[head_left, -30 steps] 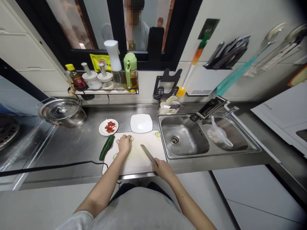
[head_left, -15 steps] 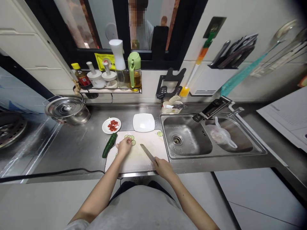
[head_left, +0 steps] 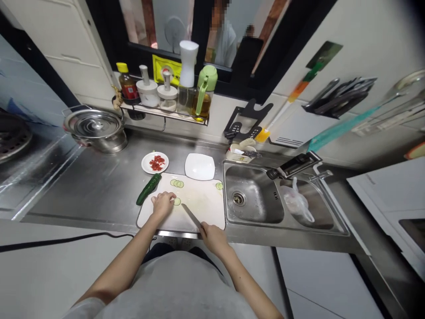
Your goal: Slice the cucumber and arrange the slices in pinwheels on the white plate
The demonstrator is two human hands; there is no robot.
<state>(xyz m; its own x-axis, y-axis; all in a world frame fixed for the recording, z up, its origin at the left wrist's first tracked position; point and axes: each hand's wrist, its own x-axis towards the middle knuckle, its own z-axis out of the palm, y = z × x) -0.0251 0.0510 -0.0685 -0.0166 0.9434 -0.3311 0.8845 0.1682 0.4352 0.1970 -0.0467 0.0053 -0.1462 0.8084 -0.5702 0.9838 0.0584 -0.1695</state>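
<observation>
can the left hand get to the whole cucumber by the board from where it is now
Probably yes. The left hand rests on the cutting board, and the cucumber lies just off the board's left edge with nothing between them.

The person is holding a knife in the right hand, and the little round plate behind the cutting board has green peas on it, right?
Not quite. The right hand does hold the knife over the cutting board, but the little round plate holds chopped red pieces, not green peas. The head view shows them in a small red heap in the middle of the plate.
</observation>
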